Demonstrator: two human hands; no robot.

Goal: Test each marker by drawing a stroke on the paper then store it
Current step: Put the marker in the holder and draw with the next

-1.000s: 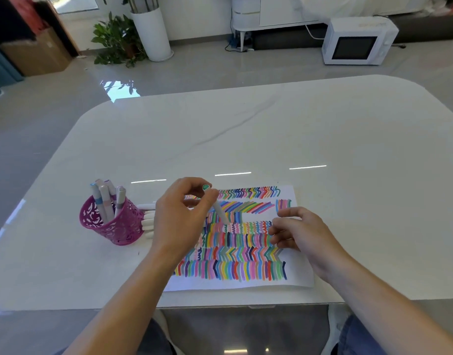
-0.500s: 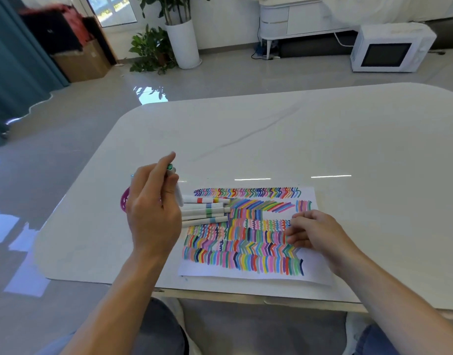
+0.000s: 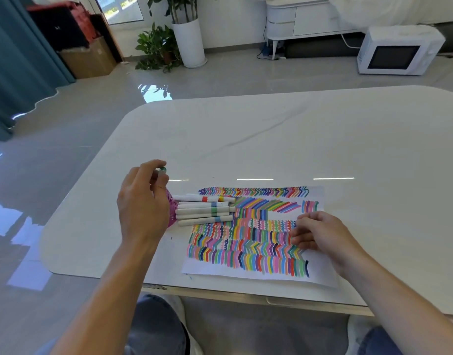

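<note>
Storage step: lower the green-capped marker upright into the pink holder, mostly hidden behind the left hand near the tabletop's front-left corner, and release only once it is seated. Left fingers pinch the marker's upper end. The right hand, loosely bent and apparently empty, rests on the paper.

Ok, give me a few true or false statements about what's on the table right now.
1. The left hand holds a marker. True.
2. The right hand holds a marker. False: it rests on the paper, holding nothing.
3. Loose markers lie flat on the table. True.
4. The paper is blank. False: coloured strokes cover most of it.
5. The microwave stands on the table. False: it stands on the floor.
</note>
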